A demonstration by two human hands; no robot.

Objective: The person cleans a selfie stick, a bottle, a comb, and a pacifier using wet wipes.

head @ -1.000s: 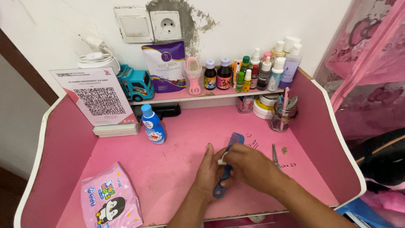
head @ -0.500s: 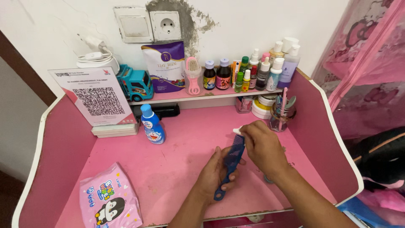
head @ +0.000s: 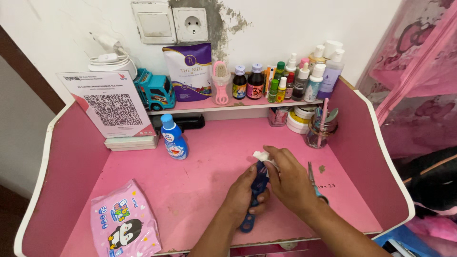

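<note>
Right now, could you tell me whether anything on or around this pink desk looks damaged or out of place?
Yes: the wall plaster beside the socket is chipped away to bare grey. Scissors lie loose on the pink desk, right next to the right hand.

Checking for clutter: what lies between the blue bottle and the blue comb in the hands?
Only bare pink desktop between blue bottle and blue comb, head view.

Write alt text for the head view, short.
Left hand holds a blue comb over a pink desk while the right hand presses a white wad to its top end. Small scissors lie just right.
</note>
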